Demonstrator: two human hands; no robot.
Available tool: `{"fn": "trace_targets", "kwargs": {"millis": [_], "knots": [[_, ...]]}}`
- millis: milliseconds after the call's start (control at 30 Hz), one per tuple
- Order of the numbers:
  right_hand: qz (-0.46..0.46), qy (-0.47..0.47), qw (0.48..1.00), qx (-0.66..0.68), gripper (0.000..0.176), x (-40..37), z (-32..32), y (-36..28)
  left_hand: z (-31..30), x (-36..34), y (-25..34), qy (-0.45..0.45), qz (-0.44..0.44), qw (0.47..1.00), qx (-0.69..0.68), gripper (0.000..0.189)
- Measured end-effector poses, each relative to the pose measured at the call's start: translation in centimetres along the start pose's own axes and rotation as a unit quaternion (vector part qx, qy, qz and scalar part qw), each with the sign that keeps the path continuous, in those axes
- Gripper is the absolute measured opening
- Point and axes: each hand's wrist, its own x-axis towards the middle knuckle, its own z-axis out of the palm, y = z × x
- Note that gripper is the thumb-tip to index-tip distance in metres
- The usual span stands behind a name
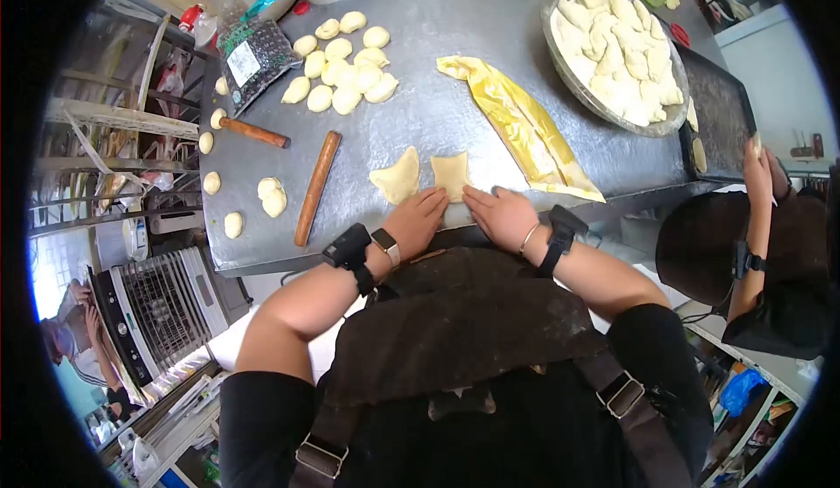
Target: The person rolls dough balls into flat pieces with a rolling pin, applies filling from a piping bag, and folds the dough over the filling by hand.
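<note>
A flat, roughly square dough piece (451, 173) lies on the metal worktable in front of me. My left hand (417, 219) is closed at its near left corner, fingertips on the dough. My right hand (503, 217) grips the near right corner with its fingers drawn together. The thumbs are partly hidden. Just left of this piece, beside my left hand, lies a second flattened dough piece (397, 177) with pointed corners. Further left is a wooden rolling pin (318, 189), set at a slant, and a shorter wooden rolling pin (255, 133) lies beyond it.
Several dough balls (346, 77) cluster at the back left, near a bag of dark filling (254, 58). A yellow plastic wrapper (525, 129) stretches to my right. Behind it stands a large bowl (570, 94) of shaped dough. A co-worker's hand (759, 173) is by a black tray (722, 112).
</note>
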Motion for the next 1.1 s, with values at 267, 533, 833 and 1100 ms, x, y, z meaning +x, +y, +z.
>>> {"fn": "trace_targets", "kwargs": {"millis": [267, 533, 833, 1100], "knots": [[0.068, -0.035, 0.997, -0.026, 0.038, 2.3, -0.5, 0.4, -3.8, 3.1, -0.4, -0.092, -0.078, 0.985, 0.119, 0.042], [0.140, -0.163, 0.975, 0.049, 0.049, 4.9, -3.9, 1.0, -3.7, 3.2, -1.3, -0.126, -0.087, 0.975, 0.159, 0.036], [0.045, -0.003, 0.998, 0.036, 0.053, -0.5, -1.3, -0.4, -3.9, 2.1, 1.3, -0.173, -0.127, 0.968, 0.128, 0.031], [0.115, -0.174, 0.974, 0.088, 0.034, 1.6, -1.9, -1.8, -4.2, 2.3, 3.8, -0.122, -0.041, 0.987, 0.094, 0.033]]}}
